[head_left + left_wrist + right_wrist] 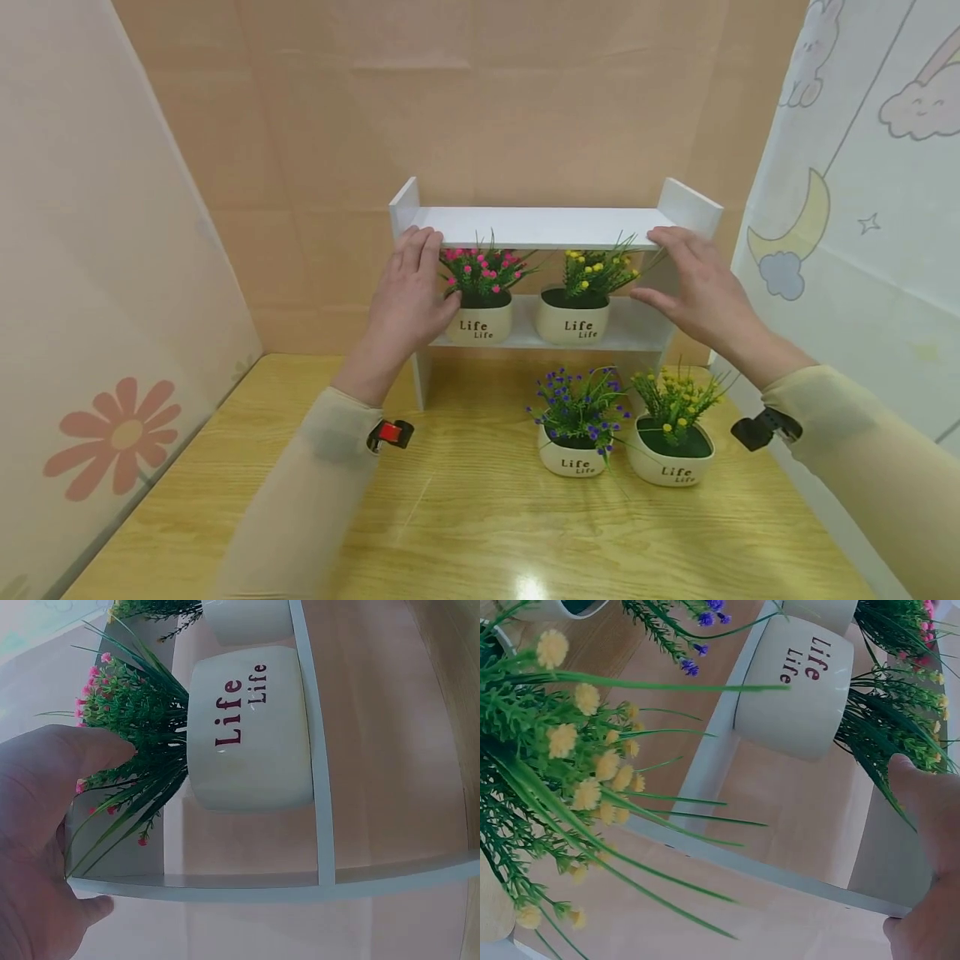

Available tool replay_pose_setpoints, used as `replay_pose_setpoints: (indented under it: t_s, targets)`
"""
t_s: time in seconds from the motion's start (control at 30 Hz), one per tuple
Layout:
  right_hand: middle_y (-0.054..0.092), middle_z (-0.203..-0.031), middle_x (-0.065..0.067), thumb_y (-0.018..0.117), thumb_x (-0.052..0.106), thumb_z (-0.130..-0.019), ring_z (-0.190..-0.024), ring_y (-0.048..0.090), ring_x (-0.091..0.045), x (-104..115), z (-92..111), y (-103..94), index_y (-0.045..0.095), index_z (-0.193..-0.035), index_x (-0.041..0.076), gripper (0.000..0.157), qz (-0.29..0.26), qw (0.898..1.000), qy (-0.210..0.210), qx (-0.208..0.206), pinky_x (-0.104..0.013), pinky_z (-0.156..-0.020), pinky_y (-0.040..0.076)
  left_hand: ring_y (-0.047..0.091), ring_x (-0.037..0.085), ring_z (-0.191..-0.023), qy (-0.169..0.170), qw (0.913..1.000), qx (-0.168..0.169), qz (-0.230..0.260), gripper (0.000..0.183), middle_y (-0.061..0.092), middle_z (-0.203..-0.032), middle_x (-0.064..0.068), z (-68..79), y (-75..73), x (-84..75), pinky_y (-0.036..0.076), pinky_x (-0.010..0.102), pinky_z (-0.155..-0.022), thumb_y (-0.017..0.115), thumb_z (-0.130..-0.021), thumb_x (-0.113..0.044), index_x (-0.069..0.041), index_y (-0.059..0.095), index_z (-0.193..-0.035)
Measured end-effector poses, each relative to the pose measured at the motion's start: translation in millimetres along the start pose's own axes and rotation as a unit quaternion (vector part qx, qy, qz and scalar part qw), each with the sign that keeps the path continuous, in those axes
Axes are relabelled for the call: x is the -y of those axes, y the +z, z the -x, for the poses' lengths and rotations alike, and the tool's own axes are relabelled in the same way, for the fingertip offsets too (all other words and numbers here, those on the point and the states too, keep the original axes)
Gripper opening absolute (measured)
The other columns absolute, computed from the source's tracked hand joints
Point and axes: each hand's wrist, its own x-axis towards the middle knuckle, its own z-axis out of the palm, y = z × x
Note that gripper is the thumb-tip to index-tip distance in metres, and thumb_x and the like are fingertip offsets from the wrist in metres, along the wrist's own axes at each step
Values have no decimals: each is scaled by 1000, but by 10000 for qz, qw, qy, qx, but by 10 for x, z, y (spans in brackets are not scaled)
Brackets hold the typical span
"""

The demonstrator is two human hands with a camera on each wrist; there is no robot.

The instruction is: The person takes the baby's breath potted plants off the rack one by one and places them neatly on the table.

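A white two-tier shelf [540,225] stands on the wooden table. My left hand [408,292] holds its top left front corner, fingers over the top board's edge and thumb lower, in front of the pink-flowered potted plant [480,312]. At the opposite corner my right hand [701,287] holds the shelf the same way, its thumb pointing inward near a yellow-flowered potted plant [573,317] on the middle board. In the left wrist view, the thumb [97,750] overlaps the pink flowers. A fingertip [892,926] shows outside the side panel in the right wrist view.
On the table [420,517] before the shelf's right half stand a purple-flowered potted plant [576,446] and another yellow-flowered one [671,450], close together. A tan backdrop [525,108] hangs behind. Patterned walls [112,333] flank the table.
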Motion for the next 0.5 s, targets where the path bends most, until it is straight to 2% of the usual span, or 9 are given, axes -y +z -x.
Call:
replay_pose_setpoints:
  t_s: [0.23, 0.5]
  targets:
    - [41, -166, -24, 95, 23, -90, -153, 36, -52, -23, 0, 62, 40, -166, 6, 96, 40, 10000, 12, 3, -78, -113, 40, 10, 36, -169, -123, 9998, 134, 129, 96, 28, -177, 18, -2, -76, 24, 9, 57, -136, 83, -100, -35, -2, 27, -172]
    - [41, -164, -26, 96, 23, -88, -153, 35, -51, -57, 19, 96, 39, -165, 5, 98, 155, 9998, -99, -104, -71, -122, 34, 3, 33, -170, -157, 9988, 257, 383, 102, 19, -182, 15, 32, -120, 7, 4, 53, -137, 81, -102, -43, -5, 21, -175]
